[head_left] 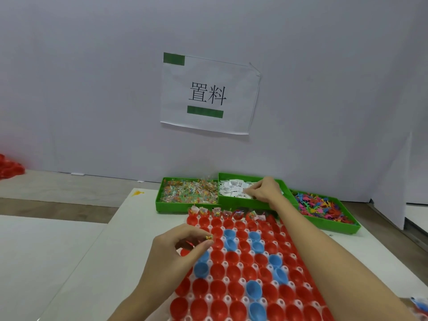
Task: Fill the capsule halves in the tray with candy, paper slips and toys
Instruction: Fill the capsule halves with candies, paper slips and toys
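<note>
Across the lower middle and lower right of the frame lies the tray, white, its sockets packed with red capsule halves and a scatter of blue capsule halves, all open side up. Most look bare inside; only the far row holds small wrapped bits and paper. The left hand hovers over the tray's left edge, fingers curled, thumb and forefinger pinching a small yellowish toy. The right arm stretches across the tray, and the right hand sits in the middle green bin, fingers bent down onto the white paper slips; whether it has one pinched I cannot tell. Left of that, touching it, a green bin of wrapped candy; right of it, a green bin of bright plastic toys. All rest on a white counter. Behind stands a pale grey wall with a paper sign at upper centre, and a red heap at the left edge.
</note>
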A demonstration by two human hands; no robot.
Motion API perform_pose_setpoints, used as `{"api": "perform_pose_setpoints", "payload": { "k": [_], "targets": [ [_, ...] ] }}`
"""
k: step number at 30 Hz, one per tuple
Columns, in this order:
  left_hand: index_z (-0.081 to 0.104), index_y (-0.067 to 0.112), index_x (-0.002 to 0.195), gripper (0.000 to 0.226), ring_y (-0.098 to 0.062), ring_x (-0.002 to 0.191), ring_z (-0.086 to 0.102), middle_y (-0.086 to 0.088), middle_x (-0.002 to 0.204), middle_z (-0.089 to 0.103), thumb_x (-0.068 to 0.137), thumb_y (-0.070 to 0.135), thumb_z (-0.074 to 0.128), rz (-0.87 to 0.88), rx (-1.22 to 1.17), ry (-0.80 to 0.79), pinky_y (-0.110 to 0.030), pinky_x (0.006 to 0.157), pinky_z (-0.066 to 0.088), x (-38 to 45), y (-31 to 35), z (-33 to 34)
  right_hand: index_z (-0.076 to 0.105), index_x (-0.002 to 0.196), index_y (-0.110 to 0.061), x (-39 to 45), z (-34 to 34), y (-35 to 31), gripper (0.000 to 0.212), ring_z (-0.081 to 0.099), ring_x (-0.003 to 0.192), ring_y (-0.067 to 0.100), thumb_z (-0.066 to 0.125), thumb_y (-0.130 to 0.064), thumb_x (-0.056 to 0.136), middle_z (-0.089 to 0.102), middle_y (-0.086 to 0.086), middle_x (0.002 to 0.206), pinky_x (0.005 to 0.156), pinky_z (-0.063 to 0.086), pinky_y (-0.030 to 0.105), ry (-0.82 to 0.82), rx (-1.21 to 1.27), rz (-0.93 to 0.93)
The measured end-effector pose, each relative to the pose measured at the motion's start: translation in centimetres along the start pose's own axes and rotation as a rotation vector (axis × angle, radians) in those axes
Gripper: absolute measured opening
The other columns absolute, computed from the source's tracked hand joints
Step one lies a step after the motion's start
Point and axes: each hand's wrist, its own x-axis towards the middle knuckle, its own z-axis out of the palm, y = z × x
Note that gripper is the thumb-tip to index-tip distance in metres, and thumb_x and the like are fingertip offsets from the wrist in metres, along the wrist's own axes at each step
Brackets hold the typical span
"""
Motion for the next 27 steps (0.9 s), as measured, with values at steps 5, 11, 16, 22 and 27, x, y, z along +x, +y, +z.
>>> {"api": "perform_pose_setpoints", "payload": {
  "k": [5,11,16,22,27],
  "targets": [
    [0.076,0.04,0.099,0.026,-0.011,0.083,0.074,0.015,0.085,0.077,0.081,0.024,0.085,-0.028,-0.024,0.011,-0.016,0.072,0.057,0.0,0.1,0.0,0.074,0.097,0.009,-1.7,-0.8,0.8,0.044,0.036,0.042,0.006,0.065,-0.034,0.099,0.06,-0.01,0.06,0.047,0.035,0.019,0.1,0.113,-0.084],
    [0.079,0.032,0.095,0.018,-0.012,0.085,0.076,0.011,0.088,0.079,0.08,0.023,0.085,-0.065,-0.122,-0.002,-0.02,0.077,0.06,0.0,0.8,0.0,0.071,0.102,-0.007,-6.7,-1.8,-0.7,0.025,0.057,0.065,0.012,0.07,-0.031,0.095,0.065,0.0,0.077,0.06,0.045,0.022,0.152,0.462,-0.249],
    [0.079,0.034,0.096,0.019,-0.017,0.085,0.077,0.005,0.09,0.079,0.085,0.018,0.079,-0.112,-0.237,-0.052,-0.019,0.077,0.06,-0.4,1.9,0.4,0.074,0.1,-0.013,-14.6,-2.1,-1.0,0.009,0.07,0.064,0.013,0.073,-0.016,0.092,0.076,0.002,0.077,0.064,0.057,0.018,-0.109,0.521,-0.408],
    [0.077,0.025,0.099,0.014,-0.022,0.075,0.076,0.001,0.1,0.076,0.087,0.018,0.081,-0.067,-0.227,-0.14,-0.033,0.072,0.063,-0.8,2.3,0.5,0.078,0.097,-0.02,-20.8,-1.3,-0.9,0.01,0.073,0.073,0.01,0.075,-0.012,0.091,0.075,-0.006,0.079,0.072,0.06,0.024,-0.195,0.214,-0.653],
    [0.076,0.029,0.093,0.012,-0.022,0.064,0.074,0.0,0.082,0.076,0.087,0.02,0.081,-0.056,-0.175,-0.191,-0.032,0.066,0.062,-1.2,2.4,0.6,0.079,0.096,-0.017,-21.5,-1.5,-0.5,0.008,0.073,0.072,0.009,0.075,-0.012,0.092,0.076,-0.006,0.079,0.071,0.061,0.026,-0.204,0.13,-0.674]
  ]
}}
